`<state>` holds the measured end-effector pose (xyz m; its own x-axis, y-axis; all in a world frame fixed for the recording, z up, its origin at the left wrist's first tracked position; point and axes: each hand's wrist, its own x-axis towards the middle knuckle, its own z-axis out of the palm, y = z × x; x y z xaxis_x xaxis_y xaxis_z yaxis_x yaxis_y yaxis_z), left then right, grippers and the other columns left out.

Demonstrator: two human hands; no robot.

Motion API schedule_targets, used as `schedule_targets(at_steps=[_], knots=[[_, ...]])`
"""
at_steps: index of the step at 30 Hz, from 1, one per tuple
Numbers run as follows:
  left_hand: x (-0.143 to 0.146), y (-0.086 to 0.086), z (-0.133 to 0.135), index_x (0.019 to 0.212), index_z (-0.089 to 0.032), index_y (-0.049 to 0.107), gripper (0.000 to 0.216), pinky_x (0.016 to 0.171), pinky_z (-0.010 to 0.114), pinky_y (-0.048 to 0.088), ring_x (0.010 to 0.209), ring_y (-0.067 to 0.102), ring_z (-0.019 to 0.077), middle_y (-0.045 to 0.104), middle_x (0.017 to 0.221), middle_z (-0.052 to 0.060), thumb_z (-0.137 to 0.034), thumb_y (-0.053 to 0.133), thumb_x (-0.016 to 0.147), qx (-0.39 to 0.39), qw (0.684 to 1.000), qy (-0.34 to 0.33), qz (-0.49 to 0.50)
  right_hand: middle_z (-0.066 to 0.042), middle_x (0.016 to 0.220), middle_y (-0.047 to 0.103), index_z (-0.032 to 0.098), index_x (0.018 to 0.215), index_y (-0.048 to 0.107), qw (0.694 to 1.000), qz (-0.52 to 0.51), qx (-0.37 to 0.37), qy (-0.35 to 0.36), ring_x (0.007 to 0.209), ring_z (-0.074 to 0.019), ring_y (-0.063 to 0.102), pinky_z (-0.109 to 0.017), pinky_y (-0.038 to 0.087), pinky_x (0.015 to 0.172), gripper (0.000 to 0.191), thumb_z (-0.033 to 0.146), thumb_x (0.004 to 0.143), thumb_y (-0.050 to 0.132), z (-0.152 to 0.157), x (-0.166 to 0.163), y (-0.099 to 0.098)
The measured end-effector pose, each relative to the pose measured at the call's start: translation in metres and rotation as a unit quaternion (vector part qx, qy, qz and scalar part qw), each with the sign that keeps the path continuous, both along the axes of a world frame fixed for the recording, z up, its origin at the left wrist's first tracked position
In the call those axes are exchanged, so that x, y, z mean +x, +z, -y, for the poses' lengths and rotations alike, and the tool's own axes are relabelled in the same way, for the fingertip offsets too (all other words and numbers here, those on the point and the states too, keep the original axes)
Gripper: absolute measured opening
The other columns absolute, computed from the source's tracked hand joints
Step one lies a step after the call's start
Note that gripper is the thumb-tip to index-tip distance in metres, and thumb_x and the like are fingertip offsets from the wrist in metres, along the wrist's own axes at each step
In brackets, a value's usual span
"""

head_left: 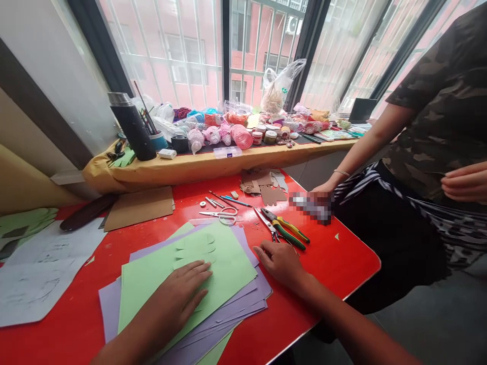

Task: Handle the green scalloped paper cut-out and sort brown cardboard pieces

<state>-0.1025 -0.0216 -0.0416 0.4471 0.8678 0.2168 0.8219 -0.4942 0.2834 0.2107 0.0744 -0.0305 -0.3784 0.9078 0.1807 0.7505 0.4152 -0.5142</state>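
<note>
the left hand (186, 294) lay spread flat on the green paper (224, 268), pinning the stack to the table (335, 258); the right hand (279, 263) rested open beside the pliers (287, 229).

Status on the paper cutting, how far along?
Done: a green cut-out shape lies on the green sheet. In hand: left hand flat on that sheet, right hand at the stack's edge, near the pliers. Left: purple sheets underneath look uncut; scissors lie idle.

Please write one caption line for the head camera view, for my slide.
Left hand flat on a green paper sheet, right hand beside green-handled pliers on a red table.
</note>
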Motion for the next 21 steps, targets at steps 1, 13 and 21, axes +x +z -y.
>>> schedule_targets(at_steps=[1,13,21], knots=[[0.0,-0.001,0.001,0.137,-0.033,0.064,0.038,0.108,0.04,0.056,0.134,0.059,0.0246,0.062,0.146,0.001,-0.037,0.053,0.101,0.0,1.0,-0.002,-0.005,-0.001,0.058,0.055,0.019,0.068,0.054,1.0,-0.004,-0.001,-0.001,0.053,-0.014,0.044,-0.031,0.019,0.058,0.045,0.046,0.104,0.048,-0.001,-0.003,0.0],[-0.007,0.004,0.003,0.15,-0.029,0.05,0.047,0.118,0.042,0.046,0.148,0.043,0.0235,0.045,0.161,0.003,-0.035,0.048,0.103,0.035,0.998,0.04,-0.026,0.002,0.061,0.052,0.019,0.072,0.054,0.989,-0.075,-0.061,0.113,0.055,-0.0126,0.04,-0.029,0.022,0.057,0.039,0.043,0.103,0.053,-0.013,-0.088,0.021],[-0.015,-0.025,0.005,0.151,-0.028,0.049,0.052,0.12,0.048,0.04,0.145,0.047,0.0261,0.048,0.159,0.006,-0.046,0.049,0.102,0.076,0.989,0.094,-0.086,0.003,0.062,0.056,0.02,0.076,0.058,0.982,-0.127,-0.074,0.122,0.057,-0.0123,0.042,-0.026,0.024,0.056,0.032,0.038,0.102,0.056,-0.025,-0.13,0.007]])
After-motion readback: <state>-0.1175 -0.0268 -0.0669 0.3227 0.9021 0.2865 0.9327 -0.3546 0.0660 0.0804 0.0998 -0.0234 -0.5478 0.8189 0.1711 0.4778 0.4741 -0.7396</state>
